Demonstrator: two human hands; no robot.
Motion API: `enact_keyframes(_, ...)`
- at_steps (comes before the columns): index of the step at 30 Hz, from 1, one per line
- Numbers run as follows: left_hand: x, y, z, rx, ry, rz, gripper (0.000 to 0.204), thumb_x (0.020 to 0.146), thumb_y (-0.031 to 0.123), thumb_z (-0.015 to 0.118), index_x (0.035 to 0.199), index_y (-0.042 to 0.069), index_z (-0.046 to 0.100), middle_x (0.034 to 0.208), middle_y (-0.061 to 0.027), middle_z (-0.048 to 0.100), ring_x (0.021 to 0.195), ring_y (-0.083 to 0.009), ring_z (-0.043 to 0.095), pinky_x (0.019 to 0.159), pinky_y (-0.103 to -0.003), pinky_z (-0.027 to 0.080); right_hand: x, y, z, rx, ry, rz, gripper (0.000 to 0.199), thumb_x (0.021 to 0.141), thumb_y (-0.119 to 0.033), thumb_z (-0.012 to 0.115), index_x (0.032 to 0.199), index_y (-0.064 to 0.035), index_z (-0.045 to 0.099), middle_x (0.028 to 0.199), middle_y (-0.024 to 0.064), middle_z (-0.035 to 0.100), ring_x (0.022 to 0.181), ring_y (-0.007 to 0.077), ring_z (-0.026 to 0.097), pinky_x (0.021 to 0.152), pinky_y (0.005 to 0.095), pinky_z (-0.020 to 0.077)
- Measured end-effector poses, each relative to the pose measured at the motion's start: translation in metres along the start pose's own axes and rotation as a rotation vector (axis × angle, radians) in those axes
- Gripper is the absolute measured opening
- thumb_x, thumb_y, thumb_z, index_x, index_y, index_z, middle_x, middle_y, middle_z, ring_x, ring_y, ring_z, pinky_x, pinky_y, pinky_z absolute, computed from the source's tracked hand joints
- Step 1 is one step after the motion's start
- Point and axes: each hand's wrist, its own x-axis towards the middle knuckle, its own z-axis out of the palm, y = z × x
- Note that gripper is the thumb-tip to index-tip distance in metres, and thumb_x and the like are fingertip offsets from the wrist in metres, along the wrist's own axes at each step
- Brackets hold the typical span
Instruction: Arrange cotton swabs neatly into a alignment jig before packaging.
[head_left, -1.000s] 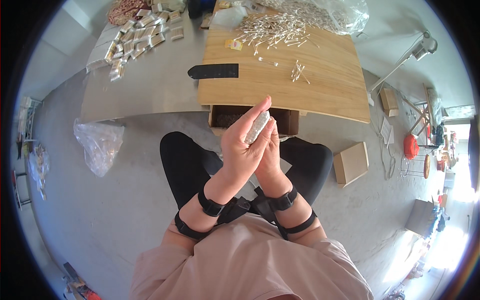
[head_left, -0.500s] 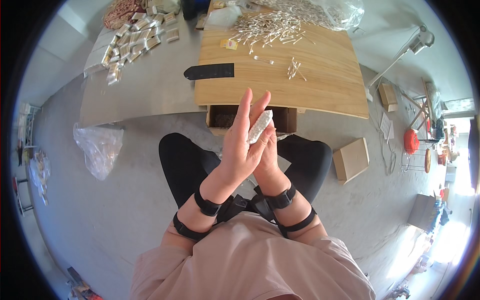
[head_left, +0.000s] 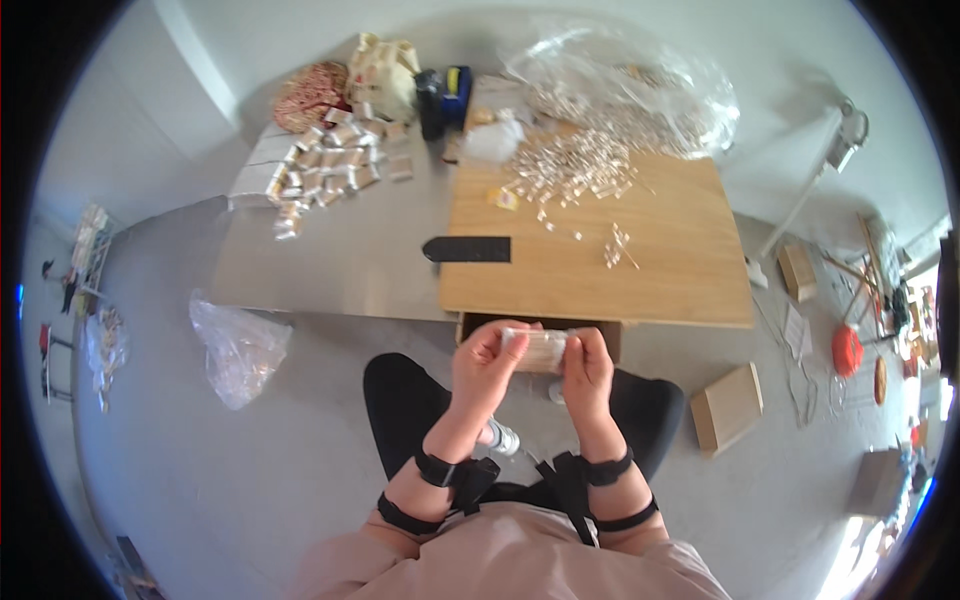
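A bundle of cotton swabs [head_left: 541, 352] lies crosswise between my two hands, in front of the table's near edge. My left hand [head_left: 480, 372] is closed on its left end, thumb on top. My right hand [head_left: 588, 376] pinches the right end between thumb and fingers. Whether a clear wrapper surrounds the bundle is too blurred to tell. Beyond my hands, a few loose swabs [head_left: 617, 246] lie on the wooden board [head_left: 680, 280]. A larger heap of swabs [head_left: 578, 165] is spread farther back.
Several packed swab bundles [head_left: 335, 165] are piled on the metal tabletop [head_left: 350, 260] at left. A black strip [head_left: 467, 249] crosses onto the board. Behind the heap is a big clear bag [head_left: 640, 90]. An open box [head_left: 612, 345] sits under the board's edge; a carton [head_left: 728, 410] stands right.
My palms were pressed together around the upright bundle; now they are apart, holding its two ends with the bundle turned crosswise. The view has tilted up, showing more of the table's back.
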Motion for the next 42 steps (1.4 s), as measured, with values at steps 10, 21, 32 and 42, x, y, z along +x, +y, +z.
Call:
enact_keyframes(10,0.001,0.019,-0.022,0.572,-0.373,-0.136,0.022,0.087,0.005,0.073,0.107,0.000,0.067,0.095,-0.0054,0.069,0.088,-0.0109,0.065,0.079,-0.026,0.053,0.017,-0.030,-0.007,-0.408,-0.374,-0.456,0.008,0.078,0.000,0.070,0.083,-0.0020,0.064,0.077,0.0121,0.060,0.069,0.0327,0.060,0.060,0.0390,0.0496)
enact_keyframes(21,-0.005,0.003,-0.030,0.495,-0.249,0.071,0.011,0.084,0.000,0.073,0.094,0.001,0.067,0.092,-0.0045,0.067,0.083,-0.0133,0.065,0.074,-0.026,0.052,0.009,-0.030,-0.007,-0.440,-0.370,-0.530,0.017,0.072,0.000,0.076,0.083,-0.0019,0.063,0.077,0.0121,0.060,0.070,0.0325,0.060,0.061,0.0402,0.0499)
enact_keyframes(32,-0.018,0.003,-0.064,0.679,-0.285,-0.024,0.013,0.079,0.006,0.079,0.088,0.002,0.070,0.093,-0.0058,0.068,0.078,-0.0156,0.065,0.069,-0.030,0.051,-0.009,-0.011,-0.022,-0.555,-0.570,-0.402,0.025,0.076,-0.015,0.080,0.075,-0.0040,0.058,0.070,0.0119,0.058,0.064,0.0329,0.059,0.055,0.0404,0.0480)
enact_keyframes(42,0.114,-0.010,-0.155,0.675,0.046,-0.180,0.009,0.087,0.011,0.073,0.085,0.005,0.066,0.095,-0.0057,0.074,0.079,-0.0113,0.068,0.070,-0.028,0.054,-0.035,0.034,-0.057,-0.652,-0.611,0.132,0.019,0.086,-0.020,0.073,0.083,-0.0034,0.064,0.079,0.0145,0.065,0.074,0.0342,0.065,0.064,0.0395,0.0518)
